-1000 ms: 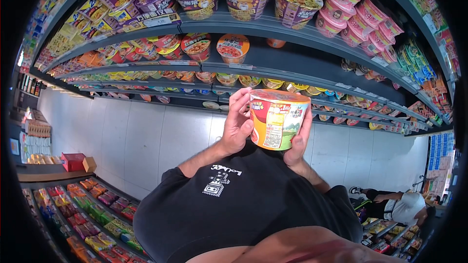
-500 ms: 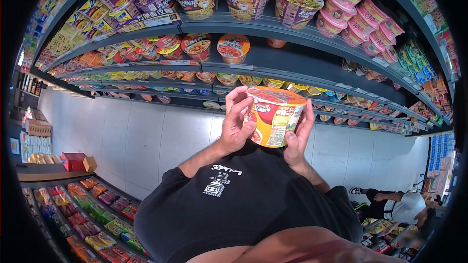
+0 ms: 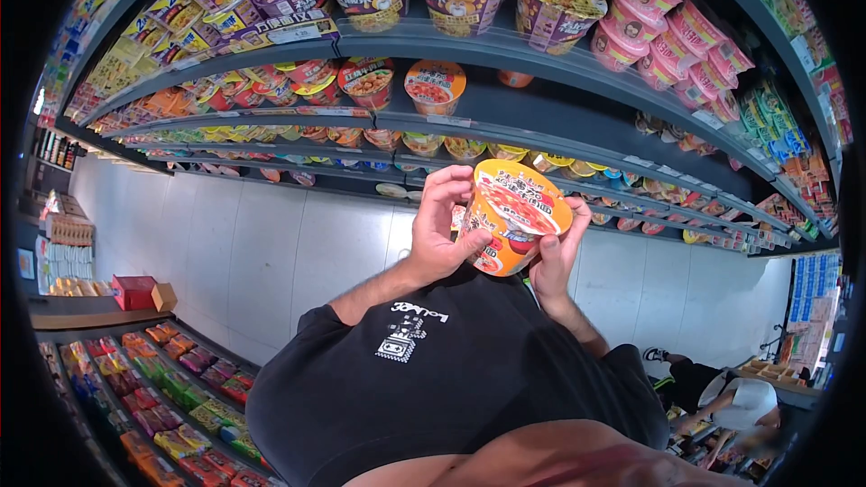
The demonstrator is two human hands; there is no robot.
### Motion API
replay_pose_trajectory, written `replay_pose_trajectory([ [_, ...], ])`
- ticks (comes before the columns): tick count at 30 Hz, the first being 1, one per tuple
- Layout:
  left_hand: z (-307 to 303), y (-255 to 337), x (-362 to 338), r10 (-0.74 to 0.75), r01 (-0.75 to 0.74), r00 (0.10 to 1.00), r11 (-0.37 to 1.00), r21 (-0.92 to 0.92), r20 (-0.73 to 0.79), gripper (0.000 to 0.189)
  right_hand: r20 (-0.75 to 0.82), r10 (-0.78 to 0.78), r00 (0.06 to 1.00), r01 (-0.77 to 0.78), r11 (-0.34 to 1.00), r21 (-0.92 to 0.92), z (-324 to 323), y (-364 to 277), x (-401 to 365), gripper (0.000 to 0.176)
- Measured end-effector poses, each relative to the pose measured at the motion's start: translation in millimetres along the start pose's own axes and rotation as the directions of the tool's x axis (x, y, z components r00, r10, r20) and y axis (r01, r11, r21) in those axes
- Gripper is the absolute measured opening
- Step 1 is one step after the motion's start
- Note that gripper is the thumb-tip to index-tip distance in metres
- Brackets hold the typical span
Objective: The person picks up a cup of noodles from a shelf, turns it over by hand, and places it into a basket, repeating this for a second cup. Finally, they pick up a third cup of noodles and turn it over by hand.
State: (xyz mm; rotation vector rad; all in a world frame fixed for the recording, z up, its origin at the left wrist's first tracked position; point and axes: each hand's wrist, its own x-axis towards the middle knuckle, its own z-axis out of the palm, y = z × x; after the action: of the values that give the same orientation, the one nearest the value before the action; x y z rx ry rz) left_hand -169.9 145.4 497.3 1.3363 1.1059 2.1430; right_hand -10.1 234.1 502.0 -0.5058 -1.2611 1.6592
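An orange instant noodle cup (image 3: pixel 516 252) with a round printed lid is raised in front of my chest, its lid tilted towards me. My left hand (image 3: pixel 441 227) grips its left side, the thumb lying across the front wall. On the other side my right hand (image 3: pixel 557 257) is closed around the edge, with fingers by the lid rim and the thumb on the lower wall. A similar orange noodle cup (image 3: pixel 435 87) stands on the shelf beyond.
Shelves (image 3: pixel 532 66) curve across the front, stocked with purple noodle tubs (image 3: pixel 465 2) and pink cups (image 3: pixel 631 27). Packets fill a low rack (image 3: pixel 171 397) at left. A person in a white top (image 3: pixel 750 404) bends at the lower right. A red box (image 3: pixel 135 293) sits at left.
The noodle cup has been turned and tipped between my hands, so its lid and front print face me instead of the label side. The person at right has bent lower.
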Motion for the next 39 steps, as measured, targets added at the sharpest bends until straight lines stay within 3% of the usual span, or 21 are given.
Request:
replay_pose_trajectory([
  [5,-3.0,-3.4,1.4,-0.071,0.070,0.997,0.997,-0.033,-0.010,0.072,-0.012,0.069,0.998,-0.067,0.993,0.098,4.0,-2.5,-0.4,0.077],
  [11,-11.1,-2.0,-2.6,-0.126,0.127,0.992,0.991,0.038,-0.018,0.073,0.021,0.189,0.982,-0.190,0.962,0.195,3.9,0.9,0.3,0.065],
  [17,-5.6,-1.0,-2.9,-0.057,0.057,0.998,0.998,0.004,0.015,0.071,-0.026,0.337,0.941,-0.307,0.884,0.354,4.2,4.5,-0.1,0.045],
  [20,0.2,0.3,-2.7,-0.005,0.004,0.999,1.000,0.015,0.053,0.077,-0.048,0.468,0.882,-0.418,0.827,0.377,3.0,2.3,0.5,0.048],
  [21,0.7,-2.7,-2.5,0.030,-0.026,0.996,0.998,-0.050,0.085,0.084,-0.035,0.471,0.881,-0.430,0.831,0.353,4.1,1.7,1.6,0.060],
  [22,-0.9,-3.2,-2.5,0.029,-0.025,0.996,0.998,-0.050,0.087,0.084,-0.036,0.471,0.881,-0.430,0.831,0.354,7.6,-3.4,3.1,0.060],
  [25,-5.7,-4.3,-2.9,0.040,-0.045,0.985,0.999,0.023,0.169,0.096,-0.024,0.465,0.885,-0.436,0.845,0.308,19.4,-24.0,8.7,0.079],
  [29,-2.2,-8.5,-2.9,0.052,-0.048,0.985,0.999,-0.026,0.163,0.104,-0.003,0.449,0.893,-0.423,0.843,0.333,15.7,-21.8,6.8,0.074],
  [31,1.0,-8.5,-1.6,0.025,-0.006,0.994,0.986,-0.165,0.111,0.118,-0.001,0.439,0.898,-0.411,0.841,0.352,13.5,-17.8,6.3,0.073],
  [35,-4.4,-16.6,-4.4,0.041,-0.013,0.985,0.986,-0.166,0.166,0.132,0.007,0.492,0.871,-0.446,0.783,0.435,18.1,-21.8,8.0,0.073],
  [37,-4.8,-18.5,-11.5,-0.093,0.122,0.981,0.978,-0.171,0.171,0.137,0.073,0.493,0.867,-0.429,0.662,0.614,15.4,-15.7,8.6,0.069],
  [39,-5.2,-15.9,-11.0,-0.101,0.129,0.978,0.981,-0.144,0.182,0.138,0.065,0.506,0.860,-0.437,0.667,0.604,13.6,-11.2,8.7,0.068],
])
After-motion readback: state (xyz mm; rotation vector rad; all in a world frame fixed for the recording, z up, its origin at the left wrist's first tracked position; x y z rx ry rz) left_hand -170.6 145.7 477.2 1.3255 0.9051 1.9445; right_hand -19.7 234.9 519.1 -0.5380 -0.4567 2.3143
